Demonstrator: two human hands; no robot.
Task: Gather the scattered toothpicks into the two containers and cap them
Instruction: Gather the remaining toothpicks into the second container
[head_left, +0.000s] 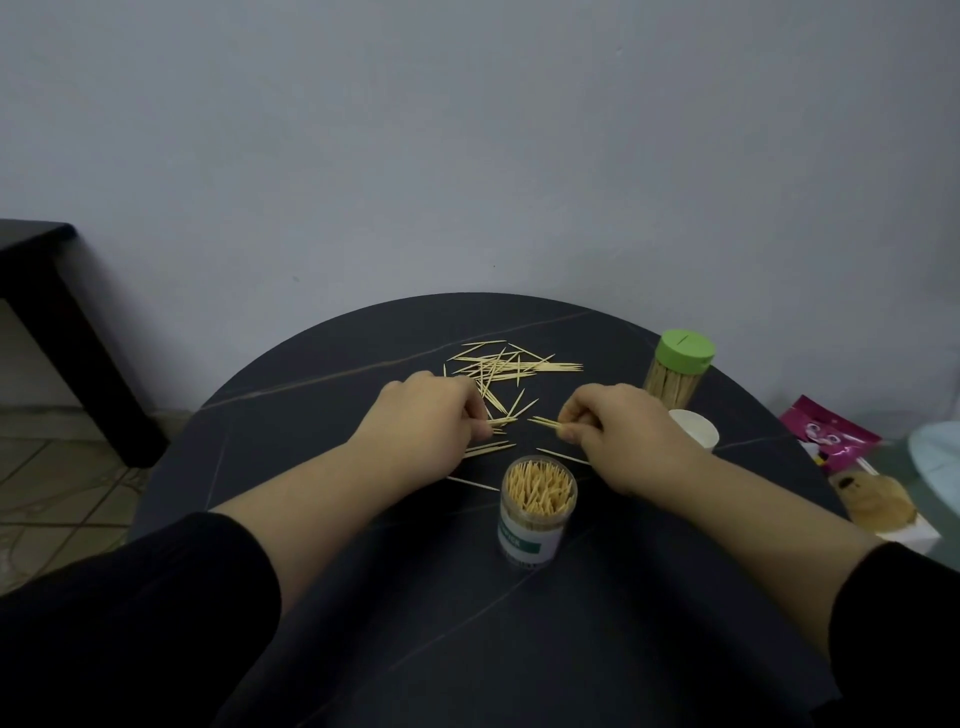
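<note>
On the round, dark, stone-patterned bench (311, 395), pale wooden toothpicks (511, 366) lie scattered in a loose heap toward the far side, with a few strays trailing down between the 2 hands. The person's left grip (426, 415), a bare hand in a black sleeve, rests knuckles-up with its fingers curled down onto the strays at the near edge of the heap; it appears to pinch 1 or more of them, though the fingertips are hidden under the hand. The right grip (623, 431) is closed in a pinch on a small bundle of toothpicks (545, 422), whose points stick out to the left just above the bench. Near the person, between the 2 forearms, stands a clear, round plastic container with a green label (537, 506), upright, uncapped and packed with toothpicks standing on end. A round white cap (693, 428) lies on the bench just behind the right grip. Beyond it, at the far right edge, a second clear container with a light green lid (678, 371) stands upright, capped and full. Off the bench to the right lie a pink printed packet (831, 434) and a brown fuzzy object (872, 506). A black side table (41, 291) stands against the grey wall at left.
</note>
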